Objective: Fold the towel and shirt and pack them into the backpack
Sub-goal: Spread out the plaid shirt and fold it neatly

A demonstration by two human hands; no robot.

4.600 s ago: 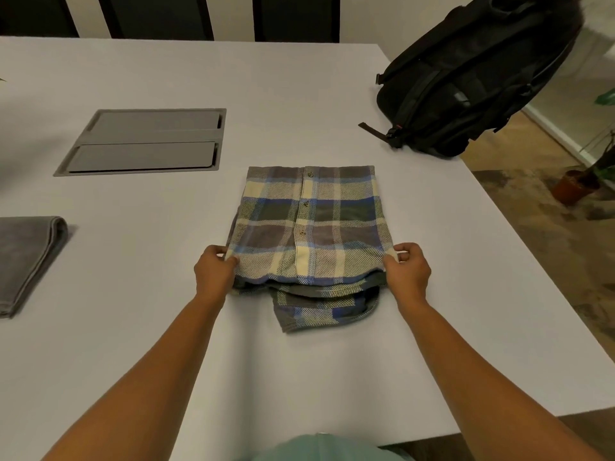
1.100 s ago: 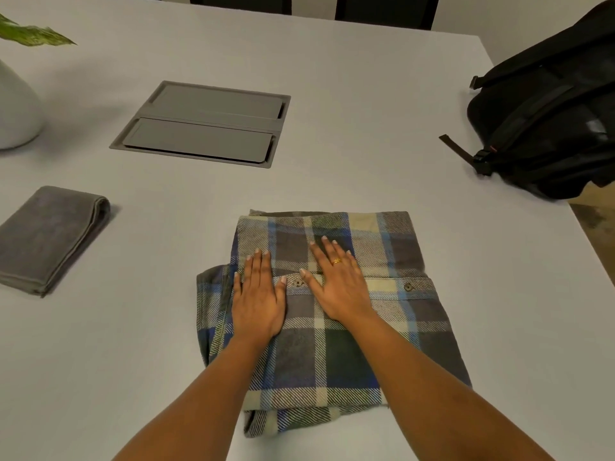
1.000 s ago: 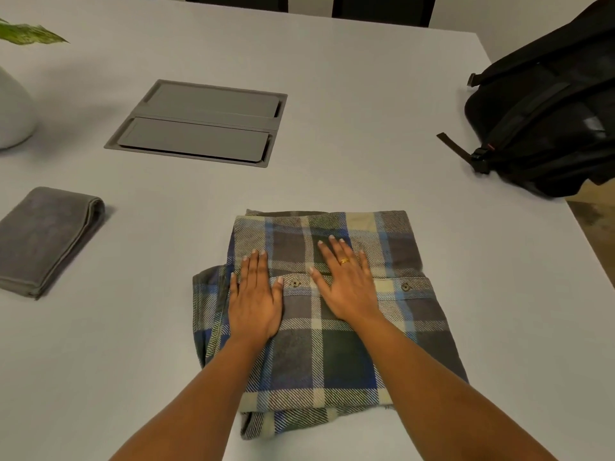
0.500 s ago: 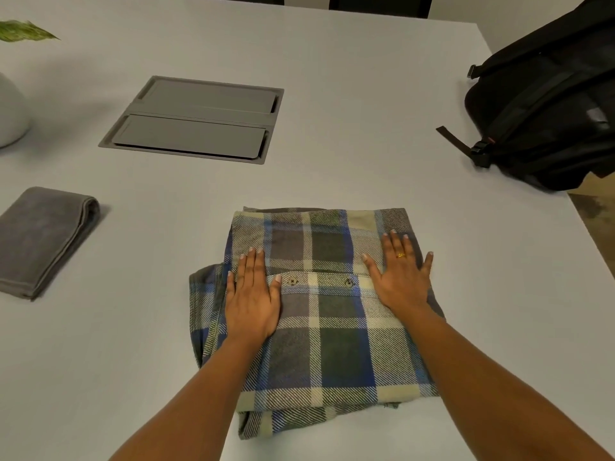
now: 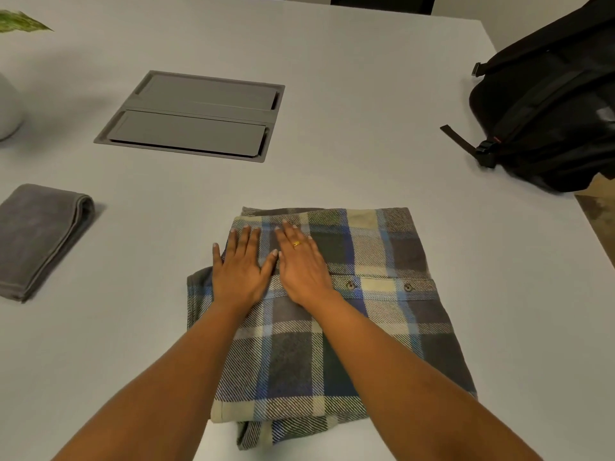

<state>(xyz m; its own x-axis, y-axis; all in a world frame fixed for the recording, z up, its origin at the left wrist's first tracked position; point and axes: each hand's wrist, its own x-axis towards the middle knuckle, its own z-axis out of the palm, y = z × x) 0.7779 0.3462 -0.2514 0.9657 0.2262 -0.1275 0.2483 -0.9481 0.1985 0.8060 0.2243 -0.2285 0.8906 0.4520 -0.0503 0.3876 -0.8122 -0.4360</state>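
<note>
Shirt [image 5: 359, 314]: plaid, blue/grey/cream w/ dark green. Towel [image 5: 40, 234]: plain grey. Backpack [image 5: 559, 108]: black. Table [image 5: 366, 111]: white. Inset panel [image 5: 196, 116]: grey. Ring [image 5: 297, 243]: gold. Leaf [image 5: 20, 23]: green.

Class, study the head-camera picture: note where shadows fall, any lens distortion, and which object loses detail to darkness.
Head view: soft, even light; the towel casts a faint shadow to its right on the table; forearms stretch wide toward the bottom edge, wide-angle distortion; the black backpack loses most detail; the plaid shirt is sharp.
</note>
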